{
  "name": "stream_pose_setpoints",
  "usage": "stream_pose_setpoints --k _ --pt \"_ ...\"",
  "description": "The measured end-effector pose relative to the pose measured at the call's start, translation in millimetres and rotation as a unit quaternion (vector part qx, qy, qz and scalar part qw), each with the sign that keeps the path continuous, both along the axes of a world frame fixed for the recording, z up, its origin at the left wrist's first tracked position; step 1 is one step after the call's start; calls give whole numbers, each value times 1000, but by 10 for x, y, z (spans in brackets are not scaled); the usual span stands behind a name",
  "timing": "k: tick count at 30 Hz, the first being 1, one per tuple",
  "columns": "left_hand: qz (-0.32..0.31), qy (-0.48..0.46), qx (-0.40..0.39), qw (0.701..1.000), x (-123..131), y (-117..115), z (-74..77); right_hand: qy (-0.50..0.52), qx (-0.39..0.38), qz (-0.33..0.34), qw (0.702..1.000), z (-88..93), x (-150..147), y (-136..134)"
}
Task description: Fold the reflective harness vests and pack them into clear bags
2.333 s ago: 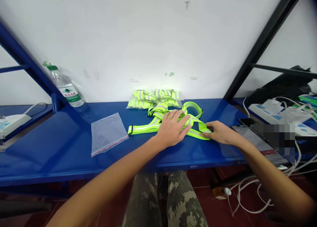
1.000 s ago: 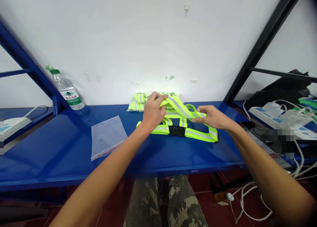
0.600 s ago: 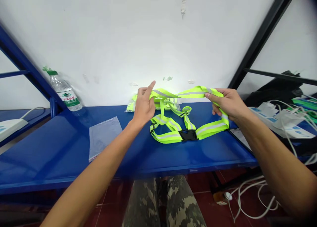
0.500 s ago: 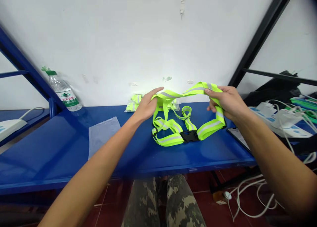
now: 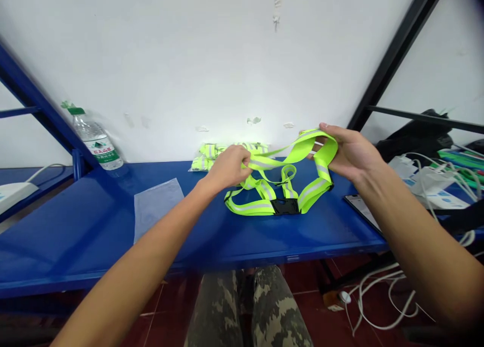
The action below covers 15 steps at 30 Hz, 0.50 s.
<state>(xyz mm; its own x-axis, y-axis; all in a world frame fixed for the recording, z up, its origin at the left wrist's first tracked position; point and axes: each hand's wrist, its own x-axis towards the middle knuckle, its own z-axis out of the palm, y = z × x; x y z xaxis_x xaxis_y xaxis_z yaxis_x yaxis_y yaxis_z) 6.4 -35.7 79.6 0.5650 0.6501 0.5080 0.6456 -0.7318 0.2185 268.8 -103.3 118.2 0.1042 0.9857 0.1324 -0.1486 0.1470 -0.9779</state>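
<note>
Evidently the person's left hand [image 5: 229, 169] is clenched round a yellow-green strap harness [image 5: 315, 189], fingers curled over the band; the right hand [image 5: 350, 153], palm turned to the left, has a raised loop of it lying across the fingers, though whether they grip it one cannot tell; between the hands the band hangs in a twisted curve above the table [image 5: 94, 226], while the lower straps lie on the blue top with their black buckle [image 5: 286, 206] at the near side; just beyond are clear packets of similar straps [image 5: 204, 158] by the wall [image 5: 181, 59]; to the left lies a flat plastic bag [image 5: 157, 203], partly hidden by the left forearm; at far left is a water bottle [image 5: 96, 142]; near the right forearm lies a phone [image 5: 361, 208].
</note>
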Motion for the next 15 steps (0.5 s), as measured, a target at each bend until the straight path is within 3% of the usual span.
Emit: stream_pose_setpoints --k 2,3,4,6,7,9,10,13,15 --pt "74 -55 22 995 -20 75 -43 -61 -16 -59 996 -53 54 5" --pt "109 -89 26 990 -24 116 -58 -110 -5 -130 985 -94 46 -19" --pt "137 -123 28 982 -20 160 -71 -166 29 -217 962 -144 8 -64" --pt "180 -177 25 967 14 247 -98 -288 138 -340 884 -275 -150 -208" --pt "196 -196 20 960 44 285 -120 -337 196 -320 863 -354 -252 -292" --pt "211 -220 16 952 116 337 -191 -462 174 -50 868 -534 -440 -426" --pt "211 -223 20 951 150 347 -246 -523 146 49 839 -629 -500 -457" --pt "178 -187 46 965 195 321 -483 -650 102 115 744 -881 -493 -383" --pt "149 -141 60 977 168 289 -675 -665 94 137 728 -992 -389 -261"
